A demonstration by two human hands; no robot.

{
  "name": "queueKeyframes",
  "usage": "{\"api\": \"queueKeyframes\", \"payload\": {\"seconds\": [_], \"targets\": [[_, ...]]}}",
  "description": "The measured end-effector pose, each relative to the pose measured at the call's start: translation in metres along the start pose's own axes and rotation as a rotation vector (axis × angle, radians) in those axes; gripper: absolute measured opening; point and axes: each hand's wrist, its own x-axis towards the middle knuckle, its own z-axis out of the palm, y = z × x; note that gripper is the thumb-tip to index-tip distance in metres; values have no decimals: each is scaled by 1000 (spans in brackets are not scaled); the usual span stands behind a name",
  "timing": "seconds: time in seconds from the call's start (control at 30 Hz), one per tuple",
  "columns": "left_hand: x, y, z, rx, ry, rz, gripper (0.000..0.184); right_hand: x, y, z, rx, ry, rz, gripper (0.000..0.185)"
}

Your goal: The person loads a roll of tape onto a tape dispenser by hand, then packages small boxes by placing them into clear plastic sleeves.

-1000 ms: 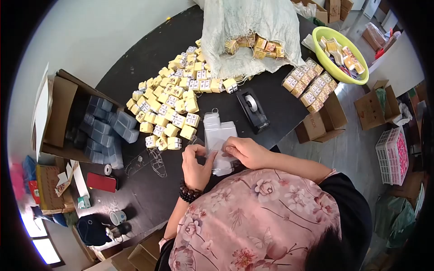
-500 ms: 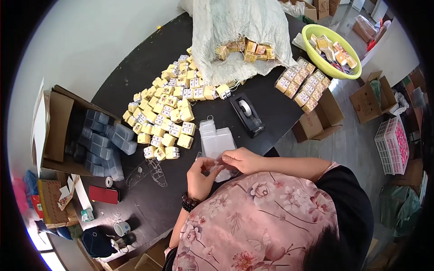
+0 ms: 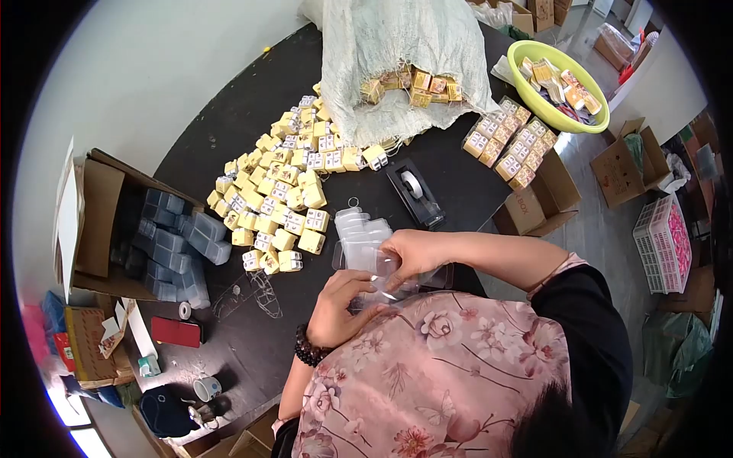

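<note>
Clear plastic packaging pieces (image 3: 362, 233) lie overlapped on the black table in front of my body. My right hand (image 3: 406, 258) grips a transparent plastic piece, thumb and fingers curled round its upper side. Just below and to the left, my left hand (image 3: 341, 307) holds the lower left side of the same clear plastic, fingers bent. The plastic's exact shape between the hands is hard to make out. A black tape dispenser (image 3: 416, 195) stands just beyond my right hand. Many small yellow boxes (image 3: 279, 191) are heaped to the upper left of the plastic.
A white woven sack (image 3: 405, 38) with small boxes lies at the back. Packed blocks of boxes (image 3: 496, 133) and a yellow-green basin (image 3: 603, 114) are at the right. At left are a carton (image 3: 95, 221) of clear plastic cases, a red phone (image 3: 175, 330) and a cup (image 3: 206, 388).
My right hand has moved up over the plastic and my left hand slightly down and left. A clear piece now spreads between them, and the plastic pieces beyond look more fanned out.
</note>
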Motion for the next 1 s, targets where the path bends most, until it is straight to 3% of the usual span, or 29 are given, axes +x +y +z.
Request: {"api": "queueKeyframes", "payload": {"seconds": [0.07, 0.13, 0.17, 0.23, 0.27, 0.3, 0.33, 0.37, 0.43, 0.47, 0.5, 0.57, 0.77, 0.83, 0.9, 1.0], "targets": [[1, 1, -1, 80, 36, 42, 20, 2, -4, 3, -103, 100, -107, 40], [-5, -3, -3, 48, 68, 45, 20, -10, -31, 1, -50, 27, 107, 39], [-9, -8, -1, 47, 66, 49, 20, -12, -29, -6, -265, 57, -89, 35], [-19, -15, 3, 2, 87, 47, 18, -1, -2, -40, -217, 344, -378, 31], [-20, -13, 4, 0, 86, 47, 18, 0, -2, -71, -364, 624, -347, 30], [-21, -11, 4, -113, 47, -51, 14, -3, -2, -105, -422, 896, -159, 27], [-23, -9, 4, -225, 9, -151, 11, 3, 31, -150, -742, 1248, -238, 22], [-24, -9, 7, -226, 14, -150, 11, -5, 40, -186, -928, 1339, -60, 20], [-27, -13, 16, -826, -258, -572, 12, -14, 82, -249, -1216, 1389, 107, 28], [-35, -29, 26, -893, -384, -429, 24, -20, 94, -267, -1246, 1349, 156, 28], [-33, -26, 26, -892, -377, -429, 24, -24, 103, -281, -1273, 1308, 207, 28], [-31, -17, 28, -1120, -385, -675, 34, -30, 114, -296, -1327, 1246, 186, 27], [-28, -32, 19, -900, -319, -484, 42, -27, 112, -296, -1170, 1246, 467, 43], [-31, -33, 15, -1051, -59, -524, 45, -30, 96, -289, -1145, 1189, 521, 50], [-30, -30, 6, -992, 141, -470, 48, -30, 74, -263, -1259, 1254, 321, 50], [-23, -26, -5, -901, 312, -410, 50, -23, 49, -223, -1106, 1327, -351, 53]]}}
